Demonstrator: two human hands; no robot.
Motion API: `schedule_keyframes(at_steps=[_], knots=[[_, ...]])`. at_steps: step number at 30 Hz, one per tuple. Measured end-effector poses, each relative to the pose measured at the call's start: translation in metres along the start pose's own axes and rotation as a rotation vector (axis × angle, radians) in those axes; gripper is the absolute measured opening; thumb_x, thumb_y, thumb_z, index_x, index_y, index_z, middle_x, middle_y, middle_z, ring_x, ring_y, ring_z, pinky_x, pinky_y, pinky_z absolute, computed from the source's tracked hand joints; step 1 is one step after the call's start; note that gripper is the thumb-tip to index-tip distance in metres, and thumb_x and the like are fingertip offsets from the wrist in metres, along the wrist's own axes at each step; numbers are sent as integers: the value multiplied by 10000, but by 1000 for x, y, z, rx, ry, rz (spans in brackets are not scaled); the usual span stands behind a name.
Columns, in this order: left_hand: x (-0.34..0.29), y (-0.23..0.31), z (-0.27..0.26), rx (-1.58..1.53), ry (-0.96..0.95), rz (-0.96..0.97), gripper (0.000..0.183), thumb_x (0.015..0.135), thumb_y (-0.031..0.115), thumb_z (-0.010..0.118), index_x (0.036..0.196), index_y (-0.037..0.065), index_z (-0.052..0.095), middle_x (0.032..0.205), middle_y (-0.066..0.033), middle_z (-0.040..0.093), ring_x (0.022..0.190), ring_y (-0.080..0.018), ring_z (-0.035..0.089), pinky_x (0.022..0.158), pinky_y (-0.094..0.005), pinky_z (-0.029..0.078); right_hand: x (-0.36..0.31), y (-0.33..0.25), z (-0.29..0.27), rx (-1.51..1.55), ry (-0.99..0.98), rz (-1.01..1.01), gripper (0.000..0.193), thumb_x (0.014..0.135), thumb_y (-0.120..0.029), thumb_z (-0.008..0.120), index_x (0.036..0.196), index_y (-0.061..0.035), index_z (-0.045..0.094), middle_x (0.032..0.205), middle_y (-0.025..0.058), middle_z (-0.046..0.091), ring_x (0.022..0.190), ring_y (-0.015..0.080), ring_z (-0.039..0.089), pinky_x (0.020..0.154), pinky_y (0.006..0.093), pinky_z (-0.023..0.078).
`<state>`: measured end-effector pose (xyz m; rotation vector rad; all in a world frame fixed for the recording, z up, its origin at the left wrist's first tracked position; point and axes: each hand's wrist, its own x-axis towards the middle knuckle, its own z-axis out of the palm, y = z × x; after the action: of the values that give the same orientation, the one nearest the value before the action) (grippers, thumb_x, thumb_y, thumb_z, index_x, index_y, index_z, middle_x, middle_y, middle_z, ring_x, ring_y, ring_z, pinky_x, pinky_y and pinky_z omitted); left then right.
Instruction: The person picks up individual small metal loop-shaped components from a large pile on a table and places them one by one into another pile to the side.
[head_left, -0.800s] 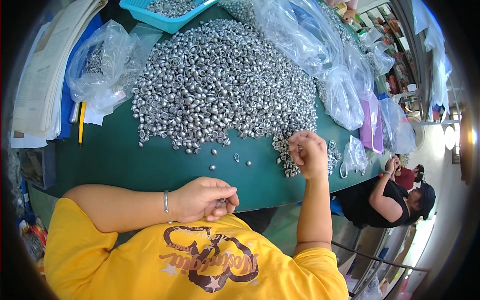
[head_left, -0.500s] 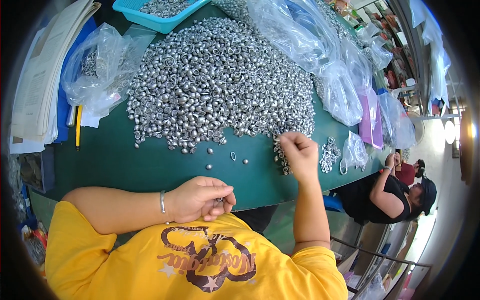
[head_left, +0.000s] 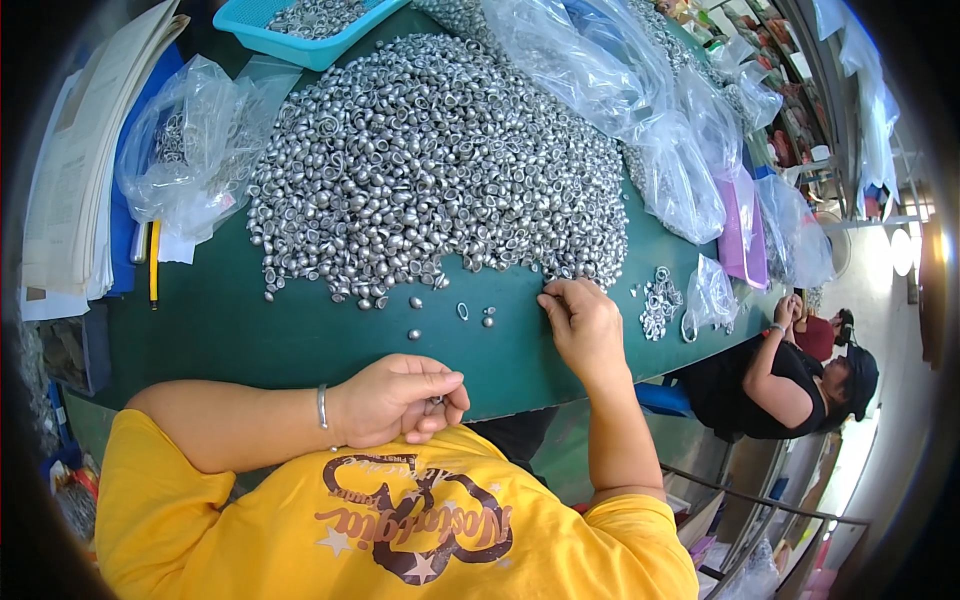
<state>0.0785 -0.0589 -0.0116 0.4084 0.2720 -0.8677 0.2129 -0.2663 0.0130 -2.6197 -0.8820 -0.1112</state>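
A wide pile of small silver metal pieces (head_left: pixel 420 170), some domed and some ring-shaped, covers the middle of the green table. At its near right edge my right hand (head_left: pixel 587 328) touches the pile, thumb and index finger pinched together. Whatever lies between those fingertips is too small to make out. My left hand (head_left: pixel 398 398) rests by the table's near edge, palm turned inward and fingers curled around a small metal piece (head_left: pixel 437 400) that shows only in part. Between the hands and the pile lie a few loose pieces, among them a thin oval ring (head_left: pixel 462 311).
A smaller heap of metal pieces (head_left: pixel 660 303) and a clear bag (head_left: pixel 709 296) lie right of my right hand. Larger plastic bags (head_left: pixel 675 180) stand behind. A blue basket (head_left: pixel 310 45), papers (head_left: pixel 85 160) and a yellow pencil (head_left: pixel 154 265) are leftward. Another person (head_left: pixel 790 395) sits at right.
My right hand has shifted slightly left, its fingertips now at the pile's edge. A further piece lies beside the loose dome near the ring. My left hand keeps its pose.
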Motion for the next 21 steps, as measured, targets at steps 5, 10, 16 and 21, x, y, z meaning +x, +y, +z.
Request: schedule_keyframes(at_steps=[5, 10, 16, 21], knots=[[-1, 0, -1, 18, 4, -1, 279, 926, 241, 413, 860, 11, 556, 777, -85, 542, 609, -106, 444, 496, -226, 374, 0, 10, -12, 1124, 1, 503, 59, 809, -39, 535, 758, -12, 546, 600, -10, 481, 493, 56, 400, 429, 195, 312], [1, 0, 0, 1, 4, -7, 268, 924, 234, 418, 864, 11, 554, 776, -87, 541, 607, -112, 444, 489, -226, 366, 3, -11, -5, 704, -190, 287, 86, 766, -98, 614, 802, -26, 586, 629, 52, 560, 528, 145, 525, 478, 247, 407], [-2, 0, 0, -9, 7, 1, 262, 921, 229, 425, 858, 11, 558, 781, -91, 544, 608, -112, 444, 492, -228, 366, 4, -29, 11, 296, -89, -58, 73, 737, -88, 637, 786, -43, 607, 651, 89, 578, 534, 219, 562, 496, 303, 455], [-1, -1, -1, -22, -6, 1, 261, 920, 227, 428, 855, 12, 560, 782, -94, 546, 609, -113, 444, 495, -227, 366, 11, -20, 1, 437, -39, 162, 35, 747, -40, 632, 772, -22, 616, 543, 39, 516, 455, 93, 472, 437, 221, 389]])
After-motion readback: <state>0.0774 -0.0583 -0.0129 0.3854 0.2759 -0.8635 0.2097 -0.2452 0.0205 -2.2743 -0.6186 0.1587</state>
